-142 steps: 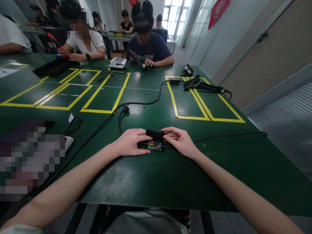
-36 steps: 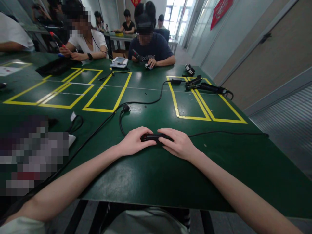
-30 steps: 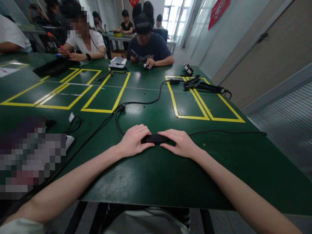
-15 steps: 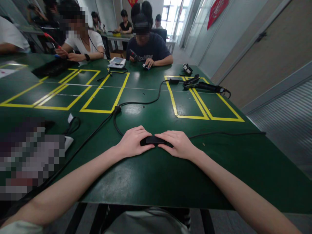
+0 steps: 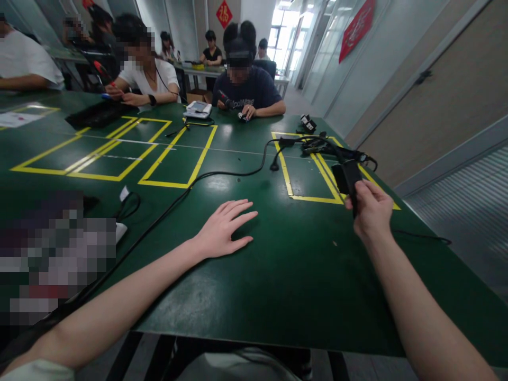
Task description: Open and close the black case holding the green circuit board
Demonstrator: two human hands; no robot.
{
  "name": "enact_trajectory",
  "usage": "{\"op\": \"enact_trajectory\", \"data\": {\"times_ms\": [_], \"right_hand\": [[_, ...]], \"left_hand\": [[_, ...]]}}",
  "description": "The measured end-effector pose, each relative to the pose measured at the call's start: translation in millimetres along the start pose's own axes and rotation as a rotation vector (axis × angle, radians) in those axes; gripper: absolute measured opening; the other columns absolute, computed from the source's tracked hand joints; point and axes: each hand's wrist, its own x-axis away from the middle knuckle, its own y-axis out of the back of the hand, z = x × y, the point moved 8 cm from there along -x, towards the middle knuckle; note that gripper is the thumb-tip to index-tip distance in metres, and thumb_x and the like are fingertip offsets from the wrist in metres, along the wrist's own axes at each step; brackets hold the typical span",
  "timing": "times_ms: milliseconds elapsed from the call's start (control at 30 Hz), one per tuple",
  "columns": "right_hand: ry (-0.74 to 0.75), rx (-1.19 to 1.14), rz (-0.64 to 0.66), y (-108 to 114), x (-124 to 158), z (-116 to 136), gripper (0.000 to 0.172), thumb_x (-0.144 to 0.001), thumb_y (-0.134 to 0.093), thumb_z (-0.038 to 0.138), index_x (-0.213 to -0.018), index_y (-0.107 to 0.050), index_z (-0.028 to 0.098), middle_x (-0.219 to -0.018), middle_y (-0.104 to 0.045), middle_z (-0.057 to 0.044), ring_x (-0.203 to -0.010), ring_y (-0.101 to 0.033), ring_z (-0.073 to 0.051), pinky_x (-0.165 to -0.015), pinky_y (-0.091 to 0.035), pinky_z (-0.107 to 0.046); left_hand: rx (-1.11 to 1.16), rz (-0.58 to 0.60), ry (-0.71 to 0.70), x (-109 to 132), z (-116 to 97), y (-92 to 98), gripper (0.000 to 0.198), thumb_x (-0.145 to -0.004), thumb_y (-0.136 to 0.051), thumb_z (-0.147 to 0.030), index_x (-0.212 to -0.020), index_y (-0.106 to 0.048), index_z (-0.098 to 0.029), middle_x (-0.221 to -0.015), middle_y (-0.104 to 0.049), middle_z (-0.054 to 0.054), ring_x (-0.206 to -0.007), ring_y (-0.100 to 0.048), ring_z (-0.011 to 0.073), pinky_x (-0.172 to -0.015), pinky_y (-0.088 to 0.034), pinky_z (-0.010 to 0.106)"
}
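My left hand (image 5: 226,230) lies on the green table (image 5: 254,301) with its fingers spread, holding nothing. Raised over the right side of the table, my right hand (image 5: 373,209) is closed around a black block-shaped piece (image 5: 348,179) with a flat, dark body. Its exact kind is not clear. A black cord appears to arc from its top toward the left, and a small black plug (image 5: 274,165) hangs near the yellow tape. Behind the held piece, a bundle of black cables (image 5: 317,145) rests on the table.
Yellow tape frames (image 5: 174,153) mark the table. A long black cable (image 5: 159,214) crosses the left half. A white device (image 5: 197,109) and a black tray (image 5: 99,114) are farther back. Several people sit around, one (image 5: 250,87) opposite me. A blurred-out item (image 5: 59,254) lies at left.
Both hands were together on the black piece at the middle. My left hand has let go and stays there; my right hand has lifted the piece up and to the right.
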Motion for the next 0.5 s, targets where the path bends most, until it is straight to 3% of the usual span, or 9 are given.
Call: {"op": "enact_trajectory", "data": {"times_ms": [100, 267, 400, 500], "right_hand": [[-0.204, -0.039, -0.141, 16.5, -10.8, -12.3, 0.018, -0.086, -0.067, 0.012, -0.070, -0.058, 0.017, -0.057, -0.047, 0.007, -0.042, -0.041, -0.006, -0.035, -0.035, -0.018], [-0.343, 0.039, -0.170, 34.3, -19.9, -31.7, 0.018, -0.091, -0.063, 0.010, -0.074, -0.058, 0.015, -0.058, -0.053, 0.003, -0.037, -0.041, -0.005, -0.033, -0.035, -0.016], [-0.339, 0.095, -0.178, 51.0, -30.7, -34.9, 0.021, -0.094, -0.057, 0.010, -0.074, -0.055, 0.017, -0.055, -0.054, 0.002, -0.034, -0.039, -0.005, -0.033, -0.035, -0.016], [-0.239, 0.144, -0.133, 60.0, -41.8, -25.6, 0.024, -0.095, -0.055, 0.012, -0.071, -0.055, 0.017, -0.058, -0.060, -0.002, -0.035, -0.037, -0.005, -0.033, -0.034, -0.016]], "left_hand": [[0.037, 0.045, -0.001, -0.1, -0.2, -7.2, 0.051, -0.096, -0.067, -0.036, -0.144, -0.057, -0.023, -0.150, -0.058, 0.015, -0.143, -0.051, 0.0323, -0.116, -0.045, 0.056], [0.054, 0.058, 0.028, 0.4, 3.3, -8.9, 0.046, -0.096, -0.067, -0.035, -0.139, -0.061, -0.020, -0.146, -0.061, 0.015, -0.140, -0.054, 0.0308, -0.114, -0.047, 0.053], [0.068, 0.074, 0.035, 1.0, 4.9, -10.6, 0.043, -0.096, -0.067, -0.034, -0.136, -0.064, -0.022, -0.144, -0.063, 0.014, -0.137, -0.056, 0.0300, -0.113, -0.048, 0.053], [0.073, 0.086, 0.033, 0.8, 5.1, -12.3, 0.040, -0.095, -0.067, -0.034, -0.134, -0.066, -0.022, -0.142, -0.065, 0.013, -0.136, -0.057, 0.0296, -0.113, -0.048, 0.053]]}}
